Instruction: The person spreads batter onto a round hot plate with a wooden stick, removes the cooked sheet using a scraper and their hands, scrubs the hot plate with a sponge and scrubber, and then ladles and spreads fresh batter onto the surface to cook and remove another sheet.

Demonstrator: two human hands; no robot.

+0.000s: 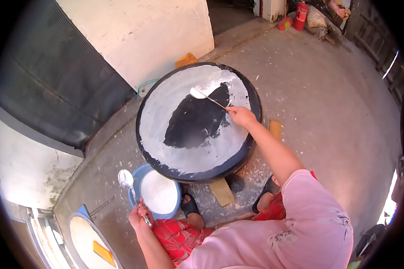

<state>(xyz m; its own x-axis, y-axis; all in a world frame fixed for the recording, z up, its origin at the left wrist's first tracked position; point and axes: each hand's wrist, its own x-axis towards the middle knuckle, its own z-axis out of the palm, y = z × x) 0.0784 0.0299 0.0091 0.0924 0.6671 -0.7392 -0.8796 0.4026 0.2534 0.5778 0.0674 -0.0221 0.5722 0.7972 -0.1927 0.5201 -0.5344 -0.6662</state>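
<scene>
My right hand (242, 116) is closed around the handle of a thin-handled spreading tool (217, 104). Its head is coated in white and touches the top of a large round black form (141, 148). White paste (159, 112) covers a broad ring there, and a dark patch shows in the middle. My left hand (140, 216) grips a metal spoon (126, 179), bowl upward and smeared with white, beside a blue basin (178, 197) of white paste.
Another blue-edged container (83, 210) at lower left holds white material and an orange scraper (104, 253). Yellowish blocks (221, 192) lie by the form's base. A white wall (143, 36) stands behind it; a red extinguisher (300, 16) is at the back right.
</scene>
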